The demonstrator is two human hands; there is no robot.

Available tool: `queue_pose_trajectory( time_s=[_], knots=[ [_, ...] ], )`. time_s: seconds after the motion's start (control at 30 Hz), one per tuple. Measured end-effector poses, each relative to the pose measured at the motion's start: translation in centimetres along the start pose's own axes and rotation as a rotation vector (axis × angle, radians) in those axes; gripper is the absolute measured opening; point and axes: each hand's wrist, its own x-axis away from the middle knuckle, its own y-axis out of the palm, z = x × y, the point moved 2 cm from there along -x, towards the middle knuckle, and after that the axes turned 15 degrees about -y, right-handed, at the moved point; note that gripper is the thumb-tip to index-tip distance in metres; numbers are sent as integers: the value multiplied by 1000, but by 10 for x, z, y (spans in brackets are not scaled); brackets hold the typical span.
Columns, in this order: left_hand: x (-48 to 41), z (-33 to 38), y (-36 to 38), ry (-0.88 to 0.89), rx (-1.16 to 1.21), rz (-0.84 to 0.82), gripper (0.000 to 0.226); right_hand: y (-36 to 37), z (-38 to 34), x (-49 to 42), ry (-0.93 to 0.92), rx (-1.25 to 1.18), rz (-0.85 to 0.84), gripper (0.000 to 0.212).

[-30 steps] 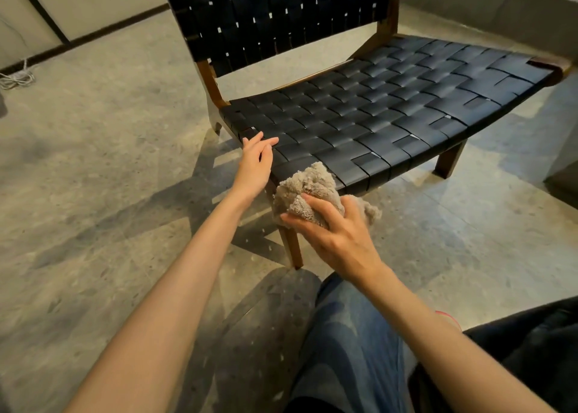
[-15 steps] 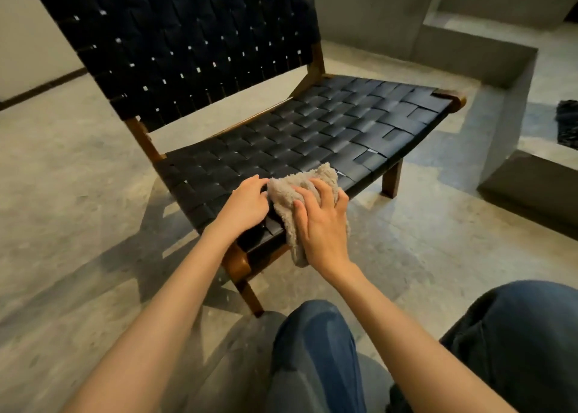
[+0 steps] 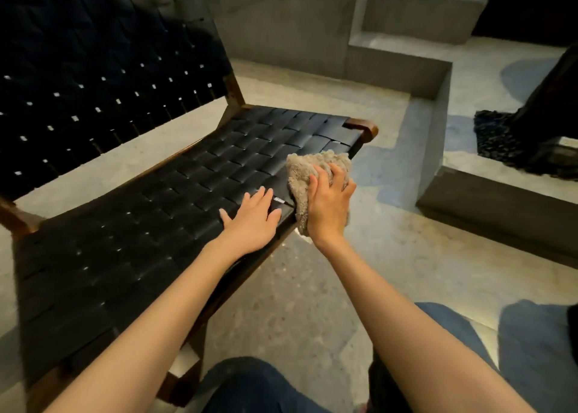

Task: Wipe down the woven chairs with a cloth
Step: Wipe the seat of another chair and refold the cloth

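A polished concrete floor (image 3: 312, 303) runs under me, with blocky concrete steps (image 3: 406, 68) rising behind. Something dark and textured lies on a ledge (image 3: 494, 143) to the far right, and I can't make out what it is. In front of me stands the woven chair (image 3: 203, 175). Its seat of black interlaced straps is stretched on a wooden frame (image 3: 362, 127), and its backrest (image 3: 93, 84) stands tall at the left in deep shadow. I'm crouched low, and my jeans (image 3: 250, 387) show at the bottom edge. As for progress, I judge I'm in the middle of the seat's front edge. The fluffy beige cloth (image 3: 312, 165) sits against that edge, near the far front corner, draped partly over the rim and hanging a little below it. The weave shows no clear mark of what has been wiped, so I can't say how much of the seat is finished. The backrest, the frame and the legs look like work still ahead, and no other chair is in view. My left hand (image 3: 250, 218) lies flat on the straps just beside the cloth, fingers straight and spread, holding nothing and seemingly steadying the seat. My right hand (image 3: 328, 206) is on top of the cloth, its fingers (image 3: 323, 176) bent into the pile, gripping it and pressing it against the edge.
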Motion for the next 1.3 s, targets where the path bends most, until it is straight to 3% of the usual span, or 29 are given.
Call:
queue_pose_trajectory(
  time_s=[0.2,0.37,0.47,0.57,0.73,0.83,1.03,1.3],
  knots=[
    [-35,43,10,86,-2,102,52,-10,67,-70,78,99,44,39],
    [-59,68,10,152,-27,132,53,-19,105,-128,-173,175,-8,36],
    [-68,76,11,167,-39,165,54,-19,127,-150,-286,-86,-50,28],
    [-69,78,15,179,-35,240,55,-13,135,-147,-83,-342,123,25],
    [-67,79,16,177,-15,252,54,0,119,-120,282,-412,333,33],
    [-65,80,14,171,-9,255,53,-3,111,-107,327,-394,281,39],
    [-61,81,15,167,-5,268,54,-10,92,-92,251,-573,-13,58],
    [-37,48,11,212,91,200,53,-12,64,-81,358,-536,24,51]
  ],
)
